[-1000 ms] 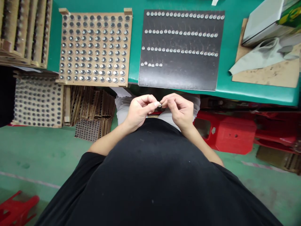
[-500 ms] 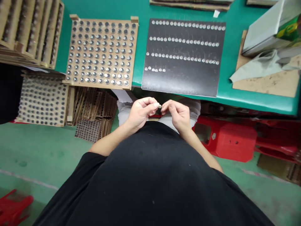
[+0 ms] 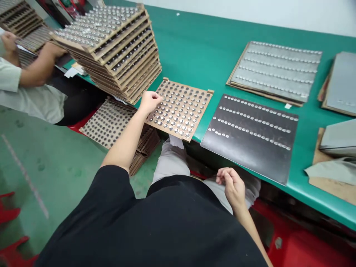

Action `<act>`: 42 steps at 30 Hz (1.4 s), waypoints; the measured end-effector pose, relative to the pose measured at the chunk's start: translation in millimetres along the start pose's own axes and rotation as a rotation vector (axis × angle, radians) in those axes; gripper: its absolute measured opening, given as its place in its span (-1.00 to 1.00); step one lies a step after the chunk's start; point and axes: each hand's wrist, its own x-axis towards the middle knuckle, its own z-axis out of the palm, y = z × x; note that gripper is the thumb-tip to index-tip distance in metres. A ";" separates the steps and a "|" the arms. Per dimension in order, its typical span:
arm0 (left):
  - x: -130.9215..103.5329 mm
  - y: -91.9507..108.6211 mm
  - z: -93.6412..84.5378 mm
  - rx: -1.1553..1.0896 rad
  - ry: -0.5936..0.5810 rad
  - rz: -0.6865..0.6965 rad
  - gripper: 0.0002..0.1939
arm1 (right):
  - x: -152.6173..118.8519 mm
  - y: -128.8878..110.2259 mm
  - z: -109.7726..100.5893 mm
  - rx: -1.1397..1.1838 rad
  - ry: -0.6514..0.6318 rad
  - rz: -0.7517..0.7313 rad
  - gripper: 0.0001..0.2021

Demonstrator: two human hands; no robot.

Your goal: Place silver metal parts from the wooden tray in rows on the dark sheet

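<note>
My left hand (image 3: 151, 102) reaches over the left side of a brown board (image 3: 198, 122) with rows of small round metal parts. Its thumb and fingertips are pinched together, and whatever is between them is hidden. My right hand (image 3: 233, 185) hangs above my lap, below the near edge of a black sheet (image 3: 244, 159). The fingers there are curled against the thumb; I cannot make out anything in them. Small silvery discs (image 3: 247, 129) lie in rows on the black sheet, the nearest row being short.
A tall stack of filled trays (image 3: 130, 70) rises left of the board. Another filled board (image 3: 107, 122) sits lower down beside it. Grey sheets with discs (image 3: 278, 65) lie farther back. A co-worker's arm (image 3: 39, 66) is at far left. A box (image 3: 339, 137) stands right.
My left hand has gone from in front of my body, where it held a small metallic piece, to the board on the left. My right hand stays near my lap. The view has swung left.
</note>
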 end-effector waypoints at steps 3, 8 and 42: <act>35.8 -10.8 -2.2 0.075 0.015 -0.041 -0.76 | 0.2 1.2 3.7 0.088 -0.041 0.055 -0.62; 64.3 -13.7 -4.1 0.107 0.102 -0.067 -0.63 | 2.7 -1.3 5.1 -0.040 -0.100 -0.019 -0.57; -216.2 63.5 96.6 -0.887 -0.747 -0.142 -0.72 | 33.9 -51.0 4.1 -0.055 0.232 -0.590 -0.95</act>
